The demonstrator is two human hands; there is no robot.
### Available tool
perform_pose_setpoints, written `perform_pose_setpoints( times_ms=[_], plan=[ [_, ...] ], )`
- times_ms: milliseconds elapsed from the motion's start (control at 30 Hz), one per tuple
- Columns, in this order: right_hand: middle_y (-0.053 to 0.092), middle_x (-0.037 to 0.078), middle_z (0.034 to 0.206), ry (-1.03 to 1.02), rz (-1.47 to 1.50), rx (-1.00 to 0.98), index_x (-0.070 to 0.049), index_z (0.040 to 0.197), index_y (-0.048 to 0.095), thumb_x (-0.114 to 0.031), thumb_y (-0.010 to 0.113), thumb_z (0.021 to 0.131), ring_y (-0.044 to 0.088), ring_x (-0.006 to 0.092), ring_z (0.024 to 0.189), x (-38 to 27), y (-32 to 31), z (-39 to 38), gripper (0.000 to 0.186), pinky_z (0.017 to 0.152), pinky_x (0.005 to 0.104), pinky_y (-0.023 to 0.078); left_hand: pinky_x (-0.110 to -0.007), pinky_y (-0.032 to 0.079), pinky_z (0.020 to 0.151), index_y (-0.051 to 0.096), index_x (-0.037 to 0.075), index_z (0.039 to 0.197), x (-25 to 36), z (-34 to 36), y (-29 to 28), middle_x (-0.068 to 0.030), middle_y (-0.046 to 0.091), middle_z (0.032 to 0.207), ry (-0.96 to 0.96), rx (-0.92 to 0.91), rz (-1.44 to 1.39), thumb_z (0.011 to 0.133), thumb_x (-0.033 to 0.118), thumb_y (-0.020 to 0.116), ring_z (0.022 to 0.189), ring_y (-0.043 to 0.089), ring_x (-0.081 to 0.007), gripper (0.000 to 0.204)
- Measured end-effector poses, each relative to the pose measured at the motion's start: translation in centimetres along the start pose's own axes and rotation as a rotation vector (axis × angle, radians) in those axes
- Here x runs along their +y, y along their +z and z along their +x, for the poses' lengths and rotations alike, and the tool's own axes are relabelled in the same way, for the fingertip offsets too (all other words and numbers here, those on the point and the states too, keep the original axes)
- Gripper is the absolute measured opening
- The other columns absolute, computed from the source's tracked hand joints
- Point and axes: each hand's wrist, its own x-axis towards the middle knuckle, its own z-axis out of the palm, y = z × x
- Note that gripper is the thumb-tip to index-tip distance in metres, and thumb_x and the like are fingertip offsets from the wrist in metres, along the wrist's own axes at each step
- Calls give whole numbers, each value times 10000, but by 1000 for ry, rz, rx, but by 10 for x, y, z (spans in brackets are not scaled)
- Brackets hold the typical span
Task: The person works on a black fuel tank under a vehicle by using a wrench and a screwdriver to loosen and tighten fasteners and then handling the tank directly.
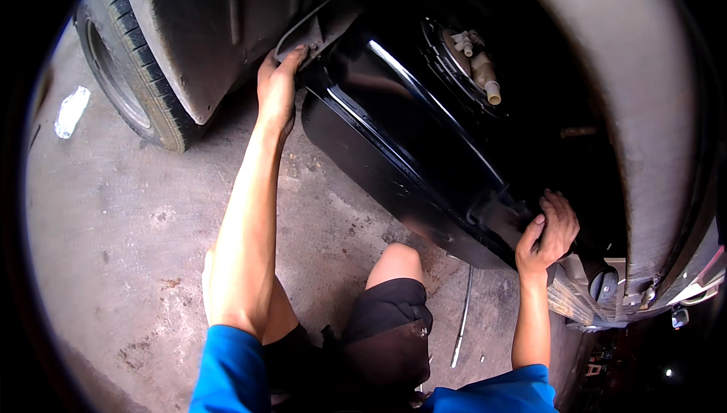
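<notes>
A large black fuel tank (371,174) hangs tilted beneath the vehicle's body, between my two hands. On its upper face sits a round pump unit with pale pipe stubs (485,80). My left hand (277,89) is closed at the tank's far left end, thumb on top beside a grey metal bracket (312,38); its other fingers are mostly hidden underneath. At the near right end, my right hand (551,235) curves round the tank's edge, fingers bent and thumb apart from them. Deep shadow hides the tank's far side.
A wheel with a worn tyre (144,72) stands at the upper left, beside a dark body panel (182,27). The pale vehicle side (644,110) curves along the right. A thin metal rod (463,314) and a white scrap (72,112) lie on the stained concrete floor (136,239).
</notes>
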Motion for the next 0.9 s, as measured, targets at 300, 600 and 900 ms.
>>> perform_pose_setpoints(
  times_ms=[300, 600, 900],
  plan=[
    [713, 110, 1011, -16, -66, 138, -28, 1013, 660, -106, 540, 881, 665, 312, 996, -12, 6, 1, 195, 940, 452, 443, -272, 458, 855, 670, -22, 1057, 21, -1, 1, -63, 692, 970, -131, -66, 15, 934, 243, 619, 878, 626, -140, 296],
    [681, 83, 1118, 174, 208, 108, -60, 1042, 677, -38, 628, 719, 594, 263, 1153, -28, -5, -21, 327, 1088, 490, 323, -303, 425, 1001, 631, -83, 1207, -8, 43, -42, -148, 655, 1211, -79, -125, 192, 935, 218, 593, 1105, 615, -213, 408],
    [660, 103, 904, 1115, 680, 279, -10, 978, 661, 17, 574, 846, 633, 237, 819, -60, -23, -193, 160, 755, 336, 502, -351, 477, 978, 598, -43, 1265, -31, 39, -43, -130, 652, 1206, -309, -167, 34, 999, 183, 496, 1094, 623, -236, 364]
  ],
)
